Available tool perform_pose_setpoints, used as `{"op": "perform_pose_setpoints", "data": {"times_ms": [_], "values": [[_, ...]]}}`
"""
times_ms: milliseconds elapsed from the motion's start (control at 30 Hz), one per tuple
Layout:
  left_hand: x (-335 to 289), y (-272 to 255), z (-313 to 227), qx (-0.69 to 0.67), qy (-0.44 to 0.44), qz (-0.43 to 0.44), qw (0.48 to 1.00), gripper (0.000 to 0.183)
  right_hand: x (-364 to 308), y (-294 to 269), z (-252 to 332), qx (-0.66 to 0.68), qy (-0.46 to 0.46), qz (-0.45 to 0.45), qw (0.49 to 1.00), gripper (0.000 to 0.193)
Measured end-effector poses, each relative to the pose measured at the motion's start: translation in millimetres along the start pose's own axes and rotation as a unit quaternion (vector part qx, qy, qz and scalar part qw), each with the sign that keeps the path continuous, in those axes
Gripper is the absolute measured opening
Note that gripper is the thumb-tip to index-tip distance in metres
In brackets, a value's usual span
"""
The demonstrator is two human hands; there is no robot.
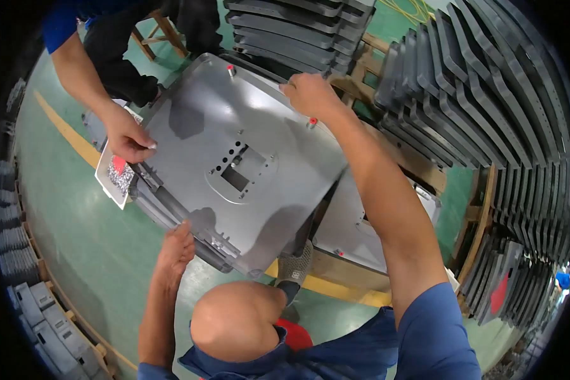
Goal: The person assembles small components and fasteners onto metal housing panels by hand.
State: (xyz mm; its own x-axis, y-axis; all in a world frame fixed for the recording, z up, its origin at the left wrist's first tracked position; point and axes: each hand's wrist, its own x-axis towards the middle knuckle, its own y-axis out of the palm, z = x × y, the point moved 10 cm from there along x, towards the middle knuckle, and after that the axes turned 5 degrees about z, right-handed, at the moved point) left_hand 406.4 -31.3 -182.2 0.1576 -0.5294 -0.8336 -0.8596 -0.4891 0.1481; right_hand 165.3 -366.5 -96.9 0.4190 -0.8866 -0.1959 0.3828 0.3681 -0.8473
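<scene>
A large grey metal panel [177, 149] with a central cutout lies in front of me. At its near left edge, beside a slotted strip [218, 244], my left hand [178, 247] is closed with fingertips together; what they hold, if anything, is hidden. My right hand [310, 95] reaches across to the panel's far right edge, its fingers curled over it. Two red-tipped posts [312, 123] stand along that side. From the upper left a co-worker's hand [130, 136] pinches a small pale piece by the panel's left edge.
A white tray [102, 174] of small metal parts sits left of the panel. Another grey panel [342, 221] lies lower right. Stacks of grey panels [285, 28] stand behind; more panels [475, 82] lean at right. My knee [234, 320] and a red stool [296, 335] are below.
</scene>
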Motion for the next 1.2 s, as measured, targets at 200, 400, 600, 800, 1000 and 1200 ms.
{"op": "perform_pose_setpoints", "data": {"times_ms": [200, 400, 600, 800, 1000, 1200], "values": [[-22.0, -3.7, -1.3, 0.001, 0.052, -0.03, 0.998, 0.022, -108.9, -48.5, -51.1, 0.104, -0.004, -0.135, 0.985, 0.029], [-95.5, -6.6, 0.0, -0.021, 0.11, -0.026, 0.993, 0.024, -302.7, 38.5, -172.4, 0.237, 0.242, -0.126, 0.932, 0.031], [-149.0, 98.7, -45.2, -0.118, 0.149, 0.071, 0.979, 0.02, -439.3, 190.3, -104.4, 0.489, 0.316, 0.068, 0.81, 0.024], [-234.2, 221.8, -20.6, 0.07, 0.126, 0.378, 0.915, 0.032, -445.8, 76.4, -33.5, 0.468, 0.179, -0.026, 0.865, 0.026], [-300.0, 285.2, 39.0, 0.053, 0.073, 0.543, 0.835, 0.042, -483.5, -68.0, 27.2, 0.603, 0.072, -0.201, 0.769, 0.021], [-320.5, 300.7, 82.5, 0.08, 0.037, 0.572, 0.815, 0.045, -501.9, -106.7, 70.9, 0.438, -0.079, -0.245, 0.861, 0.026]]}}
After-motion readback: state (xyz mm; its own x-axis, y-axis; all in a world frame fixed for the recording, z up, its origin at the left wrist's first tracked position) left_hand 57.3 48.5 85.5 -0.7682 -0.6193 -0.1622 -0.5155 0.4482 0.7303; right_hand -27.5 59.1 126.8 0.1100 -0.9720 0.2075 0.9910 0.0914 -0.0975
